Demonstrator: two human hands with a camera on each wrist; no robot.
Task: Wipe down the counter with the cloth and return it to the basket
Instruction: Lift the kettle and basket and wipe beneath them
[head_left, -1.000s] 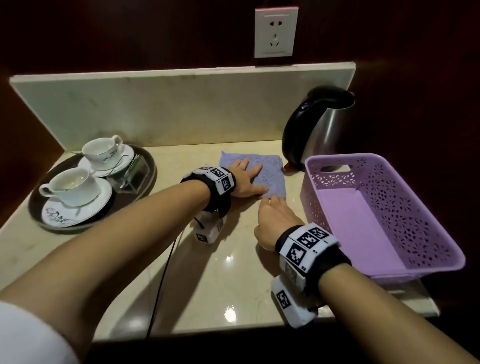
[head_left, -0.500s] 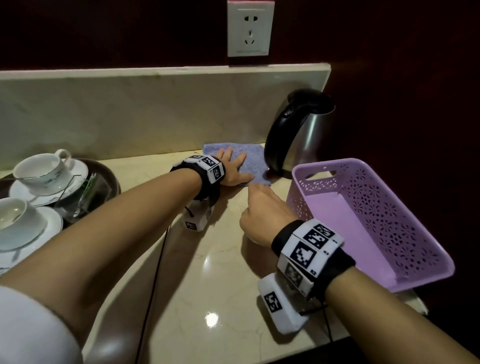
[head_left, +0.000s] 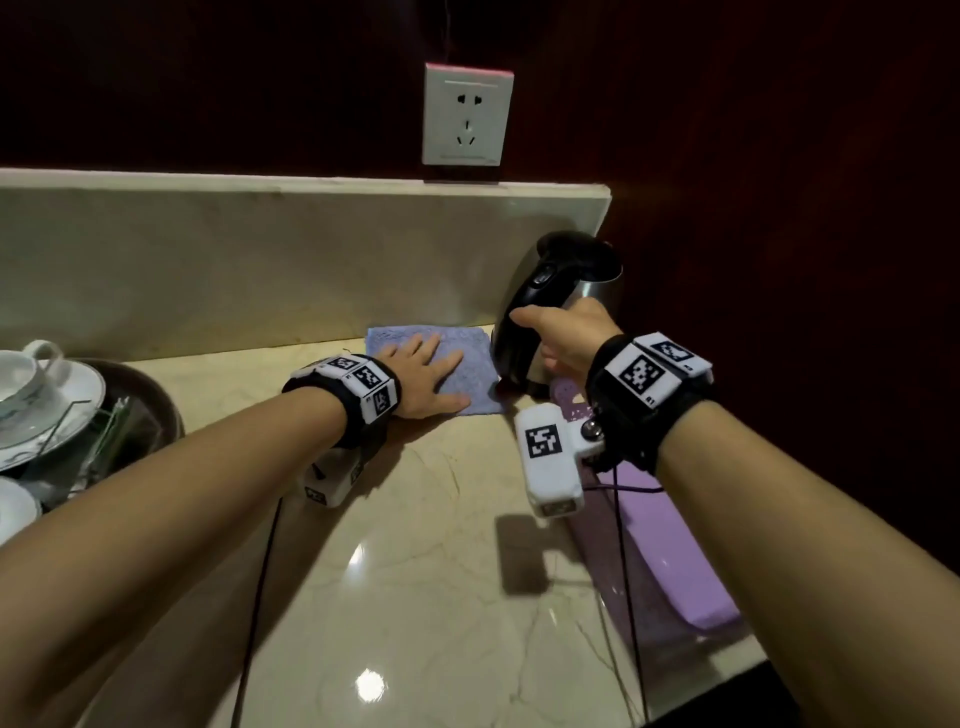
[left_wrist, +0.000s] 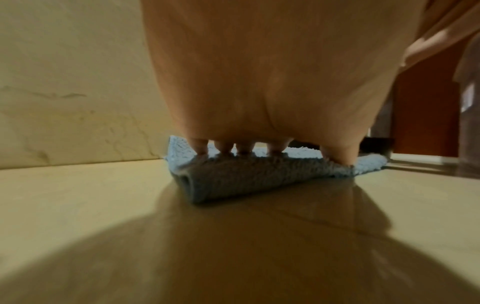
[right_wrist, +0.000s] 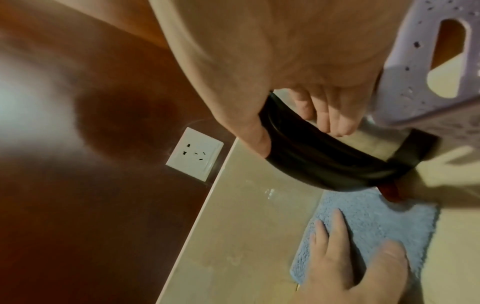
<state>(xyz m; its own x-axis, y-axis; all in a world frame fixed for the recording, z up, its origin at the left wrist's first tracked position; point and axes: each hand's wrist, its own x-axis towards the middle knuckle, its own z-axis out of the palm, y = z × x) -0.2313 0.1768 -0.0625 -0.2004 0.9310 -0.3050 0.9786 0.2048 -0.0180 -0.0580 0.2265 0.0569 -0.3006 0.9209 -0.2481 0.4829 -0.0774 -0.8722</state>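
Observation:
A blue terry cloth (head_left: 470, 345) lies flat on the beige marble counter (head_left: 415, 561) against the backsplash, touching the kettle's base. My left hand (head_left: 428, 374) presses on it with straight, spread fingers (left_wrist: 200, 147); the wrist view shows the cloth (left_wrist: 259, 179) under the palm. My right hand (head_left: 558, 332) grips the black handle of the steel kettle (head_left: 550, 275), thumb on one side and fingers curled round the other (right_wrist: 335, 119). The purple perforated basket (head_left: 670, 525) stands at the right and is mostly hidden by my right forearm; its handle end (right_wrist: 415, 82) is next to the kettle.
A dark round tray (head_left: 148, 415) with white cups and saucers sits at the left edge. A white wall socket (head_left: 467, 114) is above the backsplash (head_left: 260, 260). A black cable (head_left: 260, 597) runs across the counter's front. A dark wall closes the right side.
My right hand left the cloth's near edge, rose and took the kettle handle. My left hand slid the cloth back towards the backsplash and the kettle.

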